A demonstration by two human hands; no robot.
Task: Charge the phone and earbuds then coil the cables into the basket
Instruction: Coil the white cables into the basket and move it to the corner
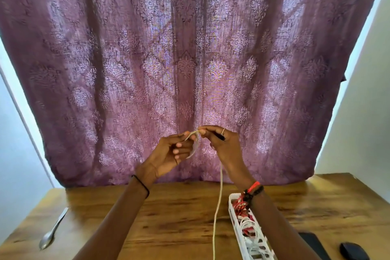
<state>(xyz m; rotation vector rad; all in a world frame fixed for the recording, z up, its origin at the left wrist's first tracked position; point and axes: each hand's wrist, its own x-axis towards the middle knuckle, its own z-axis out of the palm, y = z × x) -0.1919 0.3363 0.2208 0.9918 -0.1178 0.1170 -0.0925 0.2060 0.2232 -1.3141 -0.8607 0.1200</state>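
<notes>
Coiling seems to be under way: the left hand and right hand are both pinching the top of the white cable, held high above the table. Its tail is hanging between the forearms, just left of the basket toward the table's near right edge. Next, the slack is needing winding into loops.

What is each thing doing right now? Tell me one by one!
left hand: pinching the white cable.
right hand: pinching the same cable.
white cable: uncoiled, hanging down from the hands.
basket: on the table, partly filled.
phone: lying flat, screen dark.
spoon: lying on the table.
curtain: drawn shut.
</notes>
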